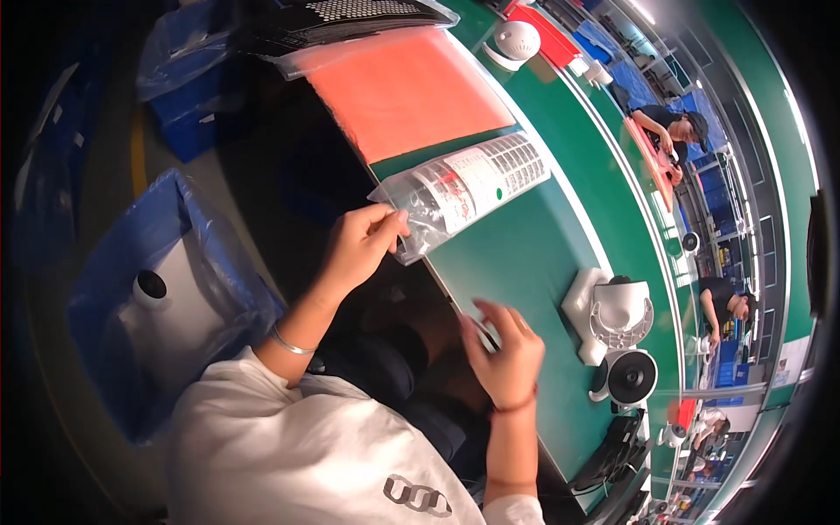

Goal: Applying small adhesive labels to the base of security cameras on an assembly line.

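Observation:
Pinched between the thumb and fingers of my left hand point(357, 249) is the near end of a clear plastic bag point(422, 210). Printed white label sheets point(516, 164) show inside or under the bag, one with rows of small labels and a green dot. The bag reaches over the green table point(516, 236) from its near edge. My right hand point(509, 359) hovers by that edge, thumb and fingers apart and slightly blurred, with nothing clearly seen in it. To its right are a white moulded housing point(623, 315) and a white unit with a round black front point(632, 376).
An orange-red sheet point(402, 96) lies beyond the bag, with black perforated pieces point(376, 10) in plastic behind it. A blue-lined bin point(114, 254) at my left holds white parts. A white round device point(516, 40) stands at the back. Black cables point(612, 451) lie right. Co-workers sit across.

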Action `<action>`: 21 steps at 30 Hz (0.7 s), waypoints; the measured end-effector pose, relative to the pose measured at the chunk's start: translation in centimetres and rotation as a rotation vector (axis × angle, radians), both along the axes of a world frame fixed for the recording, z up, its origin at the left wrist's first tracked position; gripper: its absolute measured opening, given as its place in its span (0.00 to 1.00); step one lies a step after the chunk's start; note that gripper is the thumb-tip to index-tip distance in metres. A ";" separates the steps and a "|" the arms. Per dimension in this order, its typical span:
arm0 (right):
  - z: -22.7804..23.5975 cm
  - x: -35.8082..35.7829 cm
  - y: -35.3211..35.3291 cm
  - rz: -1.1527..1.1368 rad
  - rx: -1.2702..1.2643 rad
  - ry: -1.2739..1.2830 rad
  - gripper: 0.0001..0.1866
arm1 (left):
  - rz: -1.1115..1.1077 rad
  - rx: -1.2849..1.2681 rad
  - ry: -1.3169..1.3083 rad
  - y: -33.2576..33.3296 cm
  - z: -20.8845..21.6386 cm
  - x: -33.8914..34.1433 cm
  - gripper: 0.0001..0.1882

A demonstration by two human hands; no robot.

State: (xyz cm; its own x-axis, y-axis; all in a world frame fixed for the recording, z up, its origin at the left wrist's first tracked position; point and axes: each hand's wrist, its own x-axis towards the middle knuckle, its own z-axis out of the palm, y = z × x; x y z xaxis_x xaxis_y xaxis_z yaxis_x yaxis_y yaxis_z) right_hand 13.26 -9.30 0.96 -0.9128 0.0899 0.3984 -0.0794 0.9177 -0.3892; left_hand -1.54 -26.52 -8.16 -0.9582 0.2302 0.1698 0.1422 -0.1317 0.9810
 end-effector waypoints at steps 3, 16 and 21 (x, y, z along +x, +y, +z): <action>-0.5 -5.7 -3.7 -0.017 0.118 0.129 0.13 | -0.052 0.056 0.051 0.8 0.8 -0.8 0.12; -4.5 -10.4 -3.9 -0.127 0.085 0.115 0.12 | 0.297 -0.624 0.509 -0.2 1.3 -2.9 0.14; -5.1 -10.4 -3.6 -0.114 0.065 0.176 0.09 | 0.314 -0.673 0.560 1.2 0.5 -2.9 0.13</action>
State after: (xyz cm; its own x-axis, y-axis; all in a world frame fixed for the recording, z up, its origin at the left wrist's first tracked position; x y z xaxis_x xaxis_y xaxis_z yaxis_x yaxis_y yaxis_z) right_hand 2.81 -12.94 -4.11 -0.8144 0.1574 0.5586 -0.0352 0.9473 -0.3184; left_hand -4.43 -25.34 -7.63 -0.8118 0.1922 0.5514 0.5508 0.5654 0.6139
